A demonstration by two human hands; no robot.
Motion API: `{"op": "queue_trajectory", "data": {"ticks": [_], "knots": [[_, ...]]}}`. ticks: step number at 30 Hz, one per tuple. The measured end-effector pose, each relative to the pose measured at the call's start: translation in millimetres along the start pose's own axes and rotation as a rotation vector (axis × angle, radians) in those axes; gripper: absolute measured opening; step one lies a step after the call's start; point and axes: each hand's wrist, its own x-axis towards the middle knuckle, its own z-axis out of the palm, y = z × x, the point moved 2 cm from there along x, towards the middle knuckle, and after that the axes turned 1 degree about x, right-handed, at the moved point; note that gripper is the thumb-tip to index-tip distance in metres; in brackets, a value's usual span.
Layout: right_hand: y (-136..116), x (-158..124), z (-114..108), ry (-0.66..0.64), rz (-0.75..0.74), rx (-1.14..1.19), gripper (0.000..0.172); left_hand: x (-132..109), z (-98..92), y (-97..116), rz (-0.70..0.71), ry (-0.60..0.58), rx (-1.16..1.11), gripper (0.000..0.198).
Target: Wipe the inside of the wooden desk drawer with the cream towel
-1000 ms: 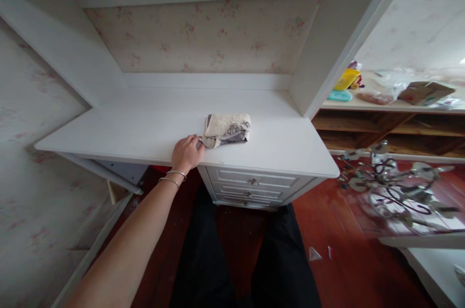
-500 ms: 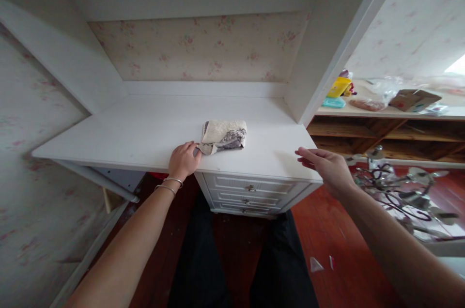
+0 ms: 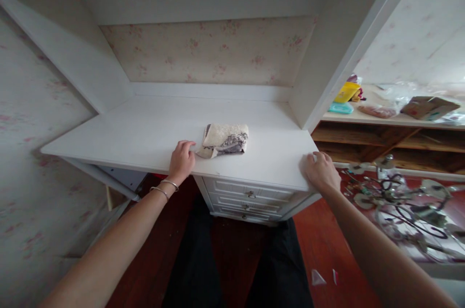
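Observation:
A folded cream and grey patterned cloth (image 3: 225, 139) lies on the white desktop (image 3: 261, 165) near its front, with one corner hanging loose at the left. My left hand (image 3: 181, 160) rests on the desktop just left of that corner, its fingers slightly bent and apart, holding nothing. Two thin bangles circle the left wrist. At the right side edge of the desk, my right hand (image 3: 322, 171) has its thumb on top and its other fingers curled over the side, closed on the edge.
White drawers (image 3: 250, 196) stand beneath the desktop, above my legs. An upright panel (image 3: 337, 51) rises at the right. Beyond it are a low wooden shelf (image 3: 348, 132) with bags and a yellow container (image 3: 347, 92), and a chandelier (image 3: 410, 206) on the floor. Small scraps (image 3: 318, 277) lie on the red floor.
My left hand has let go of the cloth's corner and moved slightly left. My right hand has come down from above onto the desk's right edge. The view has shifted a little.

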Motion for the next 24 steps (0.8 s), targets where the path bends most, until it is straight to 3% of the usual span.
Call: {"op": "queue_trajectory", "data": {"ticks": [4,7,10,14,17,19,22,24], "knots": [[-1.3,-1.4,-2.0,-0.015,-0.049,-0.073,0.052,27.7,2.9,31.0,0.117,-0.032,-0.101,0.029],[-3.3,-2.7,-3.2,-0.005,-0.048,-0.078,0.051,53.2,12.6,72.1,0.226,-0.191,-0.21,0.032],[-3.6,-3.1,-3.8,-0.012,-0.03,-0.076,0.051,71.1,24.1,106.0,0.179,-0.385,-0.239,0.04],[-3.1,-2.0,-3.6,-0.004,-0.026,-0.082,0.051,71.2,29.6,130.3,0.112,-0.591,-0.394,0.045],[-3.5,-1.2,-2.7,-0.001,-0.03,-0.098,0.052,56.5,28.4,140.5,0.226,-0.723,-0.521,0.047],[-4.1,-1.3,-2.4,-0.005,-0.031,-0.106,0.052,48.8,26.3,143.5,0.298,-0.667,-0.473,0.04],[-4.9,-2.3,-2.9,-0.009,-0.03,-0.107,0.051,49.1,22.6,142.4,0.321,-0.436,-0.414,0.024],[-5.5,-3.3,-3.6,-0.009,-0.035,-0.106,0.051,56.4,21.4,137.7,0.276,-0.307,-0.391,0.026]]}}
